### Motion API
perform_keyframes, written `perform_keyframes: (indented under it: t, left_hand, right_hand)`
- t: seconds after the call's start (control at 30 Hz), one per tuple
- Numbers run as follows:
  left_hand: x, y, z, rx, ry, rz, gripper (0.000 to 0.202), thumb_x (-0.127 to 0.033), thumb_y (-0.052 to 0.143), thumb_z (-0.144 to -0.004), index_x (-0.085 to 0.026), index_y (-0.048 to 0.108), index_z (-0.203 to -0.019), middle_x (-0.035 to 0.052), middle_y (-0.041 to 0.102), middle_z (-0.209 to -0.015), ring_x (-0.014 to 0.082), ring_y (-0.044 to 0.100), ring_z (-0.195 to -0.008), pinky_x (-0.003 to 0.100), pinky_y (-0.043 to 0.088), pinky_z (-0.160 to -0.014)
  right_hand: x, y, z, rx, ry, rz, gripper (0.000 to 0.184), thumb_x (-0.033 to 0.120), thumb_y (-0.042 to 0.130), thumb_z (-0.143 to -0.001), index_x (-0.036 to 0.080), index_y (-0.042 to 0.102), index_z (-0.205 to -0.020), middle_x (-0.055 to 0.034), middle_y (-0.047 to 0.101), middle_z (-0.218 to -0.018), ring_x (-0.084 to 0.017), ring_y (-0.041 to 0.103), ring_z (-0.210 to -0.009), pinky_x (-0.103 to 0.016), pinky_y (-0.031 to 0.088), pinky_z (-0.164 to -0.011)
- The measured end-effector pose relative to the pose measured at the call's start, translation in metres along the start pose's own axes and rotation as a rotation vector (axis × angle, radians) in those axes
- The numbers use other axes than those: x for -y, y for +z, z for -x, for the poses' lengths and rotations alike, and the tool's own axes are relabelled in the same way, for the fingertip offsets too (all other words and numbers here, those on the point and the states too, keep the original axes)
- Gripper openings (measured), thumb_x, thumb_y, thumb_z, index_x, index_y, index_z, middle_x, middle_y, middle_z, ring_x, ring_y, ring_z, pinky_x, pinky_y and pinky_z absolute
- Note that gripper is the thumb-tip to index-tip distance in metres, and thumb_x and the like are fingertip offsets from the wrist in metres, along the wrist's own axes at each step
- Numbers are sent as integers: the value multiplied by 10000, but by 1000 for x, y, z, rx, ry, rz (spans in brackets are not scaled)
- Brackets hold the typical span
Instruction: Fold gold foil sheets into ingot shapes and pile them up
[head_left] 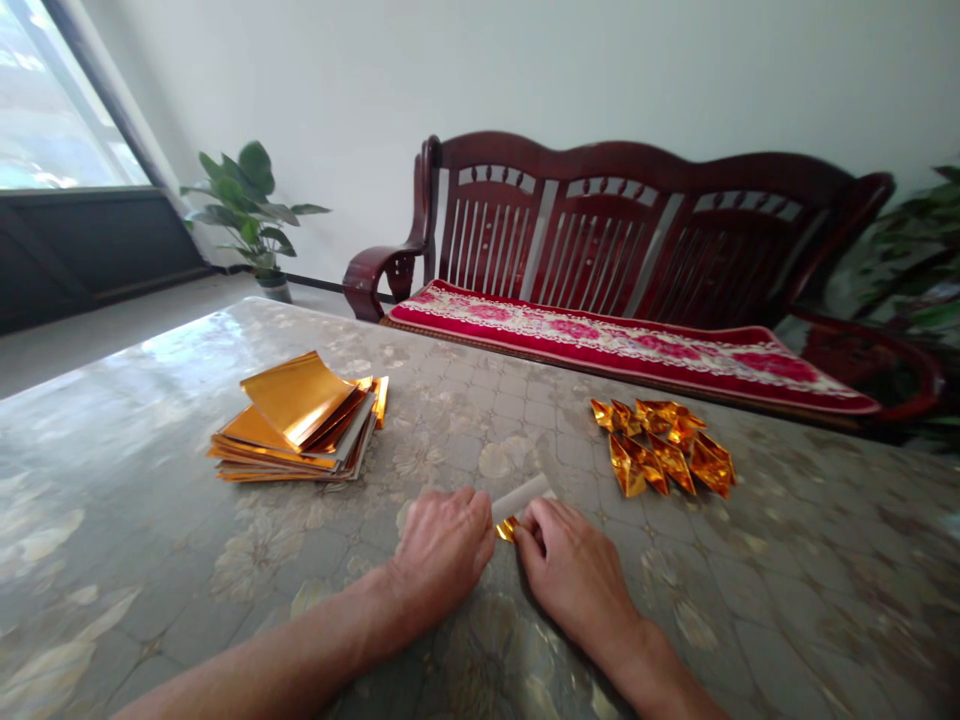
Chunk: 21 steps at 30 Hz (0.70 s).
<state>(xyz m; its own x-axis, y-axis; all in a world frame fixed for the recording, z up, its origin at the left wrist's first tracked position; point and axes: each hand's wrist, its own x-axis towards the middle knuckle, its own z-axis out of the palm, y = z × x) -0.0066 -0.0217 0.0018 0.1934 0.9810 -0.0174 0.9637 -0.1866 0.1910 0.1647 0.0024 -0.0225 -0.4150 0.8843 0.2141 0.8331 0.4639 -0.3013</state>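
Note:
Between my two hands is a sheet of gold foil paper, partly folded, its pale grey back facing up and a bit of gold showing below. My left hand is closed on the left end of this paper, knuckles up. At the other end, my right hand pinches it with thumb and fingers. Both hands rest low over the table, and they hide much of the paper. To the left lies a stack of gold foil sheets, loosely piled. Several folded gold foil pieces sit grouped on the right.
The table has a glossy patterned cover. Behind it stands a dark red wooden bench with a red floral seat cover. A potted plant is at the back left, and more foliage shows at the right edge.

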Motion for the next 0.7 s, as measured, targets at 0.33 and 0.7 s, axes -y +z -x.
perform_keyframes:
  t: [0.33, 0.7]
  left_hand:
    - [4, 1, 2, -99, 65, 93, 105, -268, 557, -943, -242, 653, -910, 12, 685, -881, 214, 610, -859, 327, 379, -741]
    - [6, 14, 14, -91, 247, -37, 110, -252, 548, -973, -245, 655, -997, 10, 651, -956, 205, 589, -857, 357, 410, -733]
  right_hand:
    - [-3, -3, -3, 87, 86, -85, 55, 225, 576, -908, 233, 529, -881, 7, 659, -808, -189, 620, -745, -275, 336, -607]
    - [-2, 0, 1, 49, 18, -35, 115, 192, 560, -922, 223, 533, -814, -16, 650, -862, -208, 593, -828, -306, 347, -673]
